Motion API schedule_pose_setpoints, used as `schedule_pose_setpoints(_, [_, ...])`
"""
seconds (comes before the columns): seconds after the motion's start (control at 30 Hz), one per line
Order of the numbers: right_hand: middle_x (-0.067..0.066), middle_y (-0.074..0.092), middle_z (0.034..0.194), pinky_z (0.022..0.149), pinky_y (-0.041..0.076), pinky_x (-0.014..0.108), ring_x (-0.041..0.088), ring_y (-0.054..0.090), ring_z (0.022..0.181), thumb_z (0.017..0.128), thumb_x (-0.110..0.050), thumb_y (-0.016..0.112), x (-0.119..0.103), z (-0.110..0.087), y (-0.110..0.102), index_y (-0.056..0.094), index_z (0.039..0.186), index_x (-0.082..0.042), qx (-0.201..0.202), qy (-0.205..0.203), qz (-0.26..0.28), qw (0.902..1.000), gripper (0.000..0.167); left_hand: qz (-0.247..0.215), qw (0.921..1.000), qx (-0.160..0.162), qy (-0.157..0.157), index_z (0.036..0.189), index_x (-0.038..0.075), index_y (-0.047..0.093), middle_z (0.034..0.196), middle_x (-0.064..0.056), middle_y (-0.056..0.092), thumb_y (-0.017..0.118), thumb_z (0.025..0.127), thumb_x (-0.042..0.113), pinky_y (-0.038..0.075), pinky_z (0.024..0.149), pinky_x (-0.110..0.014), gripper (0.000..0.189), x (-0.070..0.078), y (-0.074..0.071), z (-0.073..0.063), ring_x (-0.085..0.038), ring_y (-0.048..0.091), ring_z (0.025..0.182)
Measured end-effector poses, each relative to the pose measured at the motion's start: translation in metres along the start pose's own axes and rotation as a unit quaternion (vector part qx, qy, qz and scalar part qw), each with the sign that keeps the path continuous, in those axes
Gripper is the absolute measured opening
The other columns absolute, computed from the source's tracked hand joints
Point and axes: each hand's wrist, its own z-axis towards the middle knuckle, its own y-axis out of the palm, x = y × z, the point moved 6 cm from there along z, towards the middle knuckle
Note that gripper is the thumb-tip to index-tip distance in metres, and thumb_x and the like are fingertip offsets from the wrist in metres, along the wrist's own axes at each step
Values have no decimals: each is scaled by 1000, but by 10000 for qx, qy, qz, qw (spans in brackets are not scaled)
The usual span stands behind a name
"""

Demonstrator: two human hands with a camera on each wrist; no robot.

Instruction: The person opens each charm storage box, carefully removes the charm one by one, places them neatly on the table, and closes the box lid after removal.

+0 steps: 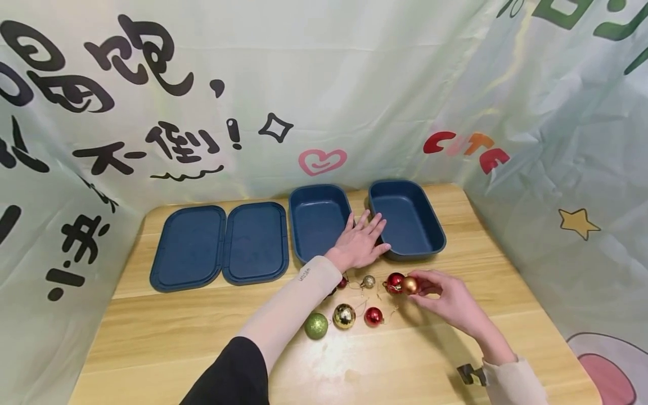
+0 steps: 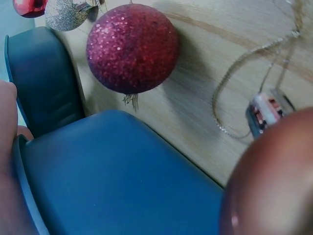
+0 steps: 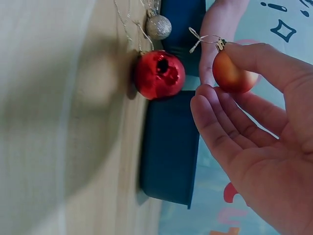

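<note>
My right hand (image 1: pixel 453 301) pinches a matte copper-gold Christmas bauble (image 3: pixel 234 73) between thumb and fingers, its gold loop hanging off the cap. Just left of it is a shiny red bauble (image 1: pixel 395 280). With fingers straight and spread, my left hand (image 1: pixel 358 243) lies across the gap between two deep blue bins, the left bin (image 1: pixel 316 225) and the right bin (image 1: pixel 405 222), at their near rims. The left wrist view has a glittery dark-red bauble (image 2: pixel 133 49) on the table beside the bins and a blurred brownish bauble (image 2: pixel 276 181) close to the camera.
Near the middle lie a green glitter bauble (image 1: pixel 316 325), a gold bauble (image 1: pixel 344 316), a small red bauble (image 1: pixel 373 316) and a silver glitter bauble (image 1: pixel 368 281). Two flat blue lids (image 1: pixel 189 247) lie at the left. A printed curtain (image 1: pixel 385 112) surrounds the wooden table (image 1: pixel 202 337).
</note>
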Motion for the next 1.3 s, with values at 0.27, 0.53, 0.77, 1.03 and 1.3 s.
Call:
schedule_pose_setpoints(0.27, [10,76,109,75,64,29,0,70,86,82,-4,88,1,-7,14,73,125,2,-154,-6,236,9996,46,-4,10000,48,-66,172,21,11,180,0,7,17,111,64,2,134,-57,75,-4,1,-1,-29,0,167])
schedule_pose_setpoints(0.53, [4,75,106,72,62,26,-1,69,86,85,-9,88,4,-18,19,74,125,-4,-259,139,373,9989,43,24,9999,46,-105,172,22,10,179,2,5,19,111,64,1,134,-56,74,0,1,0,-29,1,167])
schedule_pose_setpoints(0.77, [1,74,99,66,59,23,-2,64,80,83,-7,88,11,-25,24,73,124,2,-340,314,486,9977,44,33,9999,101,-82,172,22,12,179,1,9,16,109,66,1,134,-55,76,-2,3,1,-28,1,167])
schedule_pose_setpoints(1.03, [0,73,95,66,58,23,-1,64,79,82,-6,88,17,-27,28,74,123,2,-480,360,547,9967,44,26,9999,116,-70,172,22,10,179,2,6,17,110,65,0,134,-56,75,-2,3,0,-28,0,167])
schedule_pose_setpoints(1.3, [-2,72,88,65,59,23,-2,63,76,81,-6,89,21,-31,32,74,122,3,-561,331,473,9968,45,-63,9998,175,-35,172,21,13,179,0,10,19,111,64,1,134,-57,75,-2,3,0,-30,2,167])
